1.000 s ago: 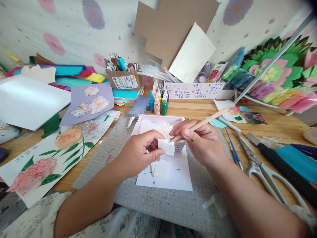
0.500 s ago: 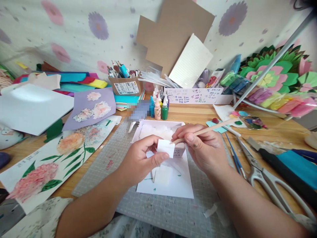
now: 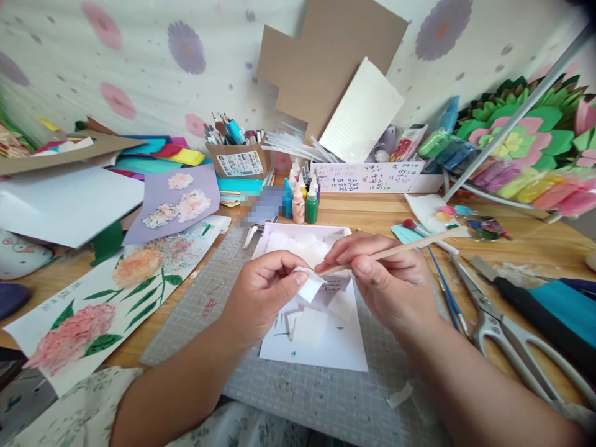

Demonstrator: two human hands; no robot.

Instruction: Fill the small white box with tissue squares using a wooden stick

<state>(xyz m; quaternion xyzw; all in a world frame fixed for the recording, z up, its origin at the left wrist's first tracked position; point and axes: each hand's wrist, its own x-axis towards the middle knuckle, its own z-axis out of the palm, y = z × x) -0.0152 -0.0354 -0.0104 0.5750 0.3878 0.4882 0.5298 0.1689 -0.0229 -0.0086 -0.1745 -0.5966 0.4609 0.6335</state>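
At the far left I see a white sheet (image 3: 65, 205) lying over coloured papers, and below it a long flower painting (image 3: 107, 292) running along the table (image 3: 372, 214) edge. A purple card (image 3: 179, 198) with pale paper blooms lies just above the painting. Behind it stands a pen box (image 3: 238, 158) against the wall.

In the middle, on the cutting mat (image 3: 195, 304), lies a white paper (image 3: 326, 341) with small green marks. My left hand (image 3: 263, 295) hovers over it, thumb and fingers pinched shut on a small tissue square (image 3: 310, 287), which is held in the air just above the paper and in front of the white tray (image 3: 302, 239). Paint bottles (image 3: 302, 202) stand just behind the tray.

My right hand (image 3: 388, 282) is closed around a wooden stick (image 3: 405, 246), gripped between thumb and fingers near its lower end. The stick's tip touches the top edge of the tissue square, and its shaft slants up to the right over the table.

Further right, thin brushes (image 3: 447, 292) lie beside the mat, then scissors (image 3: 503, 329), near them a black-handled tool (image 3: 535, 304) and teal paper (image 3: 563, 310). Paper flowers (image 3: 526, 143) fill the far right corner.
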